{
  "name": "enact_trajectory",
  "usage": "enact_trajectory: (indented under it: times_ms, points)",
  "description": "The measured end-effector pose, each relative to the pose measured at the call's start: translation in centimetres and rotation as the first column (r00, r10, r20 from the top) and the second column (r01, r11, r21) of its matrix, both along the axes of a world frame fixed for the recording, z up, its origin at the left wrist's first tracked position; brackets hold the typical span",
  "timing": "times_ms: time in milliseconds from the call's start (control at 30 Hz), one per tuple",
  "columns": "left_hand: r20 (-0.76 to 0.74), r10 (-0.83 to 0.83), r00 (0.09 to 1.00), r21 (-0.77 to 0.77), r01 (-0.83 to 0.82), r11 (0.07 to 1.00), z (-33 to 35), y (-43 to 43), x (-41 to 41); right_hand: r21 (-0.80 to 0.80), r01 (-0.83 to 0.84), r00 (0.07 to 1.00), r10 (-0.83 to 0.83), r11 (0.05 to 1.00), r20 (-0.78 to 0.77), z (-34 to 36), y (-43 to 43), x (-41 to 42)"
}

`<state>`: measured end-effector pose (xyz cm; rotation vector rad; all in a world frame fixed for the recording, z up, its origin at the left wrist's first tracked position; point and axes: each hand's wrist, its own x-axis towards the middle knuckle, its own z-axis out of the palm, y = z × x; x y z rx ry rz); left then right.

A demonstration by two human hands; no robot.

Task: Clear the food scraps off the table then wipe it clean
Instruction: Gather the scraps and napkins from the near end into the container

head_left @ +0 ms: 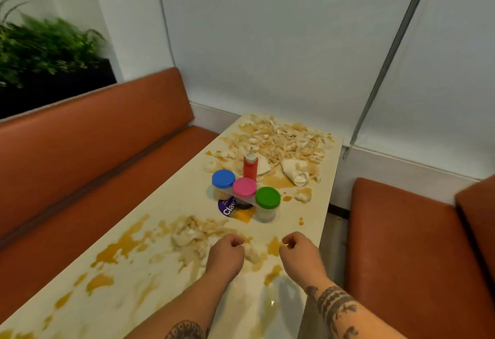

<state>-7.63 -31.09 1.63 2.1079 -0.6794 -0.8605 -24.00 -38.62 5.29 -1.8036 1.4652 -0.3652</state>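
Note:
A long cream table (160,196) is smeared with orange-brown sauce (126,245) and strewn with pale food scraps. One scrap heap (284,140) covers the far end, with a crumpled white napkin (296,171) beside it. A smaller heap (195,234) lies in the middle, just beyond my hands. My left hand (227,251) and my right hand (297,249) hover side by side above the table, both curled into loose fists with nothing visibly held.
Three jars with blue (223,179), pink (244,188) and green (267,198) lids stand mid-table by a red squeeze bottle (250,166) and a purple label (227,206). Orange bench seats (93,151) flank the table; another seat (401,245) is at right. A plant (45,46) sits far left.

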Motion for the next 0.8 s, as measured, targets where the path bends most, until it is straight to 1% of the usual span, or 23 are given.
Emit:
enact_trajectory:
  times_ms: [100,167,300,433,633,700,800]
  points:
    - [0.051,0.087,0.995,0.033,-0.088,0.996,-1.2,2.0,3.8,0.017,-0.084,0.996,0.084,0.996,0.001,-1.2,0.7,3.0]
    - [0.087,0.13,0.988,0.056,-0.135,0.989,-2.2,3.4,5.8,0.028,-0.129,0.991,0.13,0.991,-0.033,-2.3,1.1,4.7]
    - [0.152,0.161,0.975,0.027,-0.167,0.986,-4.0,5.1,8.1,0.034,-0.202,0.972,0.204,0.979,-0.12,-4.4,1.2,7.2]
    - [0.204,0.135,0.97,0.018,-0.142,0.99,-5.0,5.5,8.8,0.037,-0.24,0.946,0.242,0.97,-0.214,-6.4,0.4,8.6]
    - [0.255,0.044,0.966,-0.039,-0.036,0.999,-5.5,5.0,8.8,0.025,-0.385,0.845,0.363,0.923,-0.393,-8.9,-0.2,9.7]
    - [0.256,0.012,0.967,-0.044,-0.001,0.999,-5.7,4.7,8.8,0.02,-0.403,0.828,0.374,0.915,-0.419,-9.3,0.1,9.9]
    - [0.299,-0.046,0.953,-0.012,0.052,0.999,-6.2,4.3,8.8,0.025,-0.393,0.833,0.367,0.919,-0.415,-9.8,0.3,10.0]
